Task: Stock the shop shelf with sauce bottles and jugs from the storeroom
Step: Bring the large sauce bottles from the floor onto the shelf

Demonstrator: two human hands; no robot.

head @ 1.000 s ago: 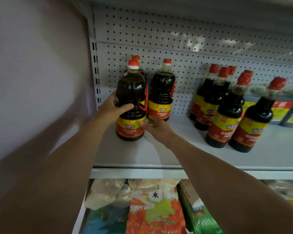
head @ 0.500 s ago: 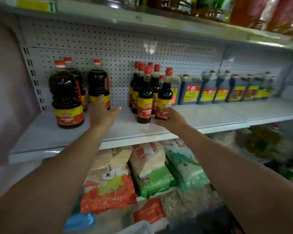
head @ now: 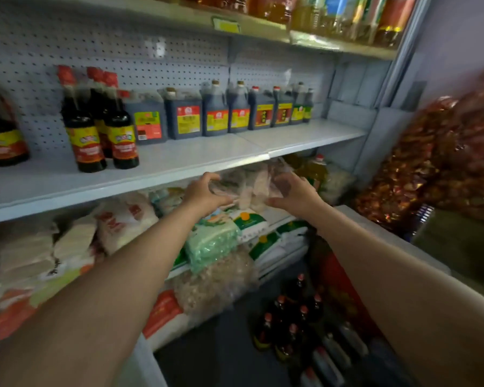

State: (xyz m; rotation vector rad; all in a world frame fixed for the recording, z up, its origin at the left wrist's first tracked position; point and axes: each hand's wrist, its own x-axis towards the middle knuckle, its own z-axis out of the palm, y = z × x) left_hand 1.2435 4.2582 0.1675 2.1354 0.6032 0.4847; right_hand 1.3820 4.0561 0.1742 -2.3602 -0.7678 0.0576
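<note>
Sauce bottles (head: pixel 288 319) for the shelf (head: pixel 179 160) stand on the floor, well below my hands and a little right. My left hand (head: pixel 204 192) and right hand (head: pixel 291 191) are both empty, fingers loosely curled, hanging just under the shelf edge. The bottles down there stand close together, so I judge a hurried grab could knock the neighbours over

The tall bottles (head: pixel 101 127) at the left of the frame are showing dark brown sauce, red caps and yellow-and-red labels. The jugs (head: pixel 213 113) in the middle are looking dark with yellow-and-red labels. The shelf (head: pixel 179 160) is looking white, its back wall (head: pixel 151 62) dotted with holes.
</note>
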